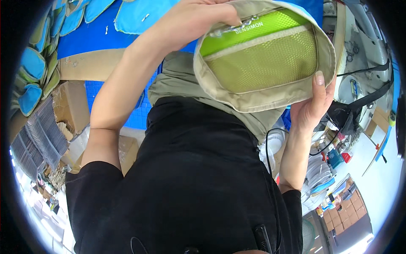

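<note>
Pouch (264, 61) of beige fabric and green mesh is hanging beyond the black shirt (194, 178), both hands touching it. The left grip (209, 17) is apparently pinching its upper-left rim, some fingertips being hidden; the right grip (315, 101) is clasping its lower-right rim. Its long axis is running left to right, rising rightward, its mesh face pointing toward the head.

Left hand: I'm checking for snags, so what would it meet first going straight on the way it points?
The left hand would probably first meet the silvery zipper just ahead of its thumb, on the beige pouch it holds; any gap there is hard to judge.
</note>
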Demonstrator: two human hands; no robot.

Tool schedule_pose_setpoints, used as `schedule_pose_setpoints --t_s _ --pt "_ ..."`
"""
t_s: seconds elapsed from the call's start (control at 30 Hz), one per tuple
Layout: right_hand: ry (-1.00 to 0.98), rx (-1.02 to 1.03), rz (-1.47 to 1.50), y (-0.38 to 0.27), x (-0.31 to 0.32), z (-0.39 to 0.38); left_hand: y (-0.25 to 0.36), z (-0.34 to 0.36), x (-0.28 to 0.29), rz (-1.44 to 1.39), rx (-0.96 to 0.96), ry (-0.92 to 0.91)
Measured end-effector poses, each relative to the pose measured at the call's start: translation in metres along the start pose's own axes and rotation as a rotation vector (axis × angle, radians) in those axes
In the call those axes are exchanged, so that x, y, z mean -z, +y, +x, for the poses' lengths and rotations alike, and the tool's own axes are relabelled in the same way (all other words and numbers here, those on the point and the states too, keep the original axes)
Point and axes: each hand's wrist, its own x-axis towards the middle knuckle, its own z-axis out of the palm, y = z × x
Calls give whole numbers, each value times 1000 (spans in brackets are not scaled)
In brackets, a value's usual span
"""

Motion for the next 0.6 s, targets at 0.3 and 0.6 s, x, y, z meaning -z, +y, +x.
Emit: schedule_pose_setpoints --t_s 0.3,0.6 --pt "-140 -34 -190 -6 8 15 5 -1 6 281 166 296" --pt "-192 -92 -141 -8 3 17 19 11 1 464 209 349"
